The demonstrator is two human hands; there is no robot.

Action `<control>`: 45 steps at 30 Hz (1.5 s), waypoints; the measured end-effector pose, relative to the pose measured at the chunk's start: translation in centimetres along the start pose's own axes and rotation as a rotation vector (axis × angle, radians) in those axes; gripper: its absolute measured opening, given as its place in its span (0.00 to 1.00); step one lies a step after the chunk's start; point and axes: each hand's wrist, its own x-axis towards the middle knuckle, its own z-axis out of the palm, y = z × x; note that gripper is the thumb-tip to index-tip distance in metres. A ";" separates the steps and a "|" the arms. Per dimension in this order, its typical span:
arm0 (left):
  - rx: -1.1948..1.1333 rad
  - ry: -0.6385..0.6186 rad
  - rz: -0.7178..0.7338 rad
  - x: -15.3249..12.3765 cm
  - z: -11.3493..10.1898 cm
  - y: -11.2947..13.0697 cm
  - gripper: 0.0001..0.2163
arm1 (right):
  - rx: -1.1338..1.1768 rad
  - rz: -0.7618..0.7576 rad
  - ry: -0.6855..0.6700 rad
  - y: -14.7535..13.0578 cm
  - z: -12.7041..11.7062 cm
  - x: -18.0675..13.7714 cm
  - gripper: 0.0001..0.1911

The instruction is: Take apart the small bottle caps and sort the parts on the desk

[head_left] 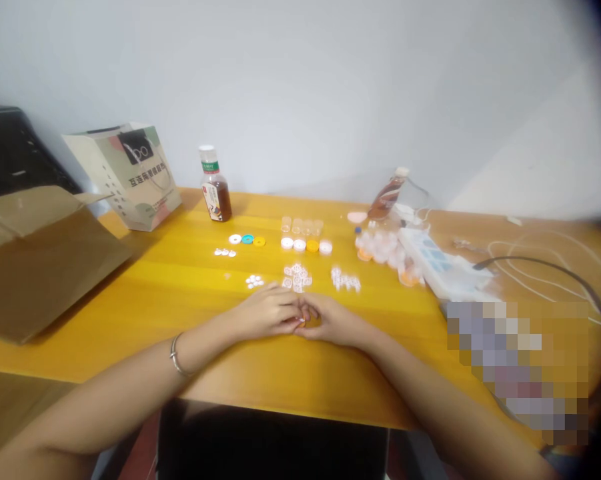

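Observation:
My left hand (266, 313) and my right hand (331, 321) meet just above the yellow table (260, 373). The fingertips of both are pinched together around something tiny and pale, too small and blurred to name. Right behind them lies a loose pile of small white round parts (297, 277). Several little white discs (254, 281) sit beyond my left hand. Another cluster of small white pieces (345, 280) is beyond my right hand. Farther back, white and orange caps (312, 246) stand in a row, with clear small cups (297, 226) behind them.
At the left are an open cardboard box (55, 267) and a paper bag (145, 180). A dark drink bottle (220, 193) stands at the back; another bottle (386, 197) leans at the right near bagged parts (385, 247), a white tray (435, 263) and cables (545, 260).

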 end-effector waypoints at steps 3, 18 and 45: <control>-0.055 0.009 -0.033 0.0 0.2 -0.1 0.10 | -0.006 0.006 0.002 -0.1 0.0 0.0 0.09; 0.140 0.083 -0.137 -1.5 -3.9 -3.7 0.10 | -0.024 0.059 -0.012 -0.6 -0.2 -0.3 0.09; 0.418 -0.115 -0.030 -2.0 -4.5 -3.7 0.10 | -0.017 0.078 -0.010 -0.8 -0.3 -0.4 0.10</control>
